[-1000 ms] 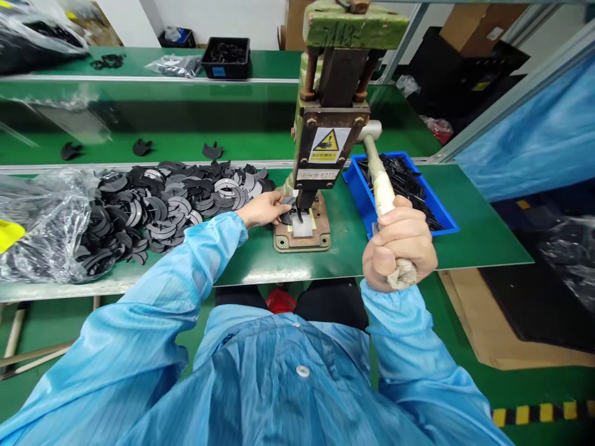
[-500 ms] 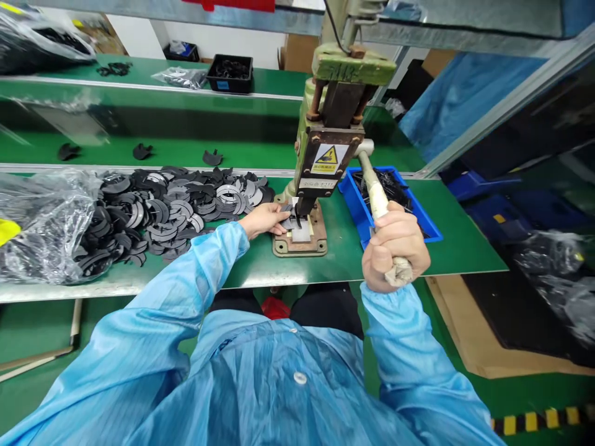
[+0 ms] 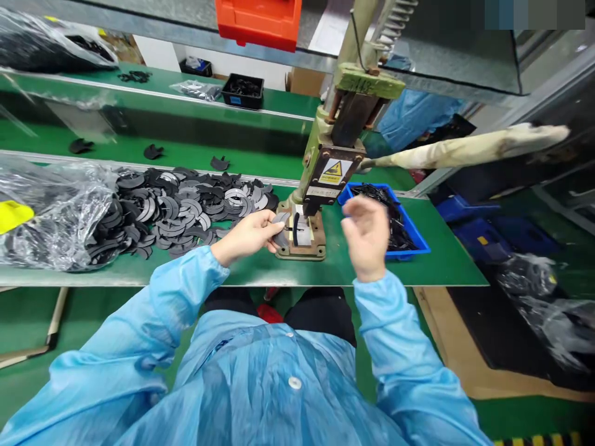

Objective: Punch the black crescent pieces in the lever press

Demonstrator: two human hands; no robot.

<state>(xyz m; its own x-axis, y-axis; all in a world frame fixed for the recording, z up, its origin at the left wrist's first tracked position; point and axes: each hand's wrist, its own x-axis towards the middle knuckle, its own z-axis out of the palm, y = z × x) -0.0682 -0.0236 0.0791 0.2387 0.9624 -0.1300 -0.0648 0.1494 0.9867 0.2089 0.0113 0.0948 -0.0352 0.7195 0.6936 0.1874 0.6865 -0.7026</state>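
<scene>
My left hand (image 3: 247, 236) pinches grey crescent piece (image 3: 280, 234) between thumb and fingers. My right hand (image 3: 367, 238) empty, fingers loosely bent and apart, blurred, off pale-wrapped lever (image 3: 474, 150). Green table (image 3: 446, 269) carries hand press (image 3: 320, 162), heap of crescent pieces (image 3: 186, 207) and clear plastic bag (image 3: 60, 217); blue bin (image 3: 413, 253) of black parts sits right of press. Red-orange bin (image 3: 260, 21) overhead, black tray (image 3: 244, 101) on far green surface. Grey crescent piece at press base, at my left fingertips, left of my right hand.
</scene>
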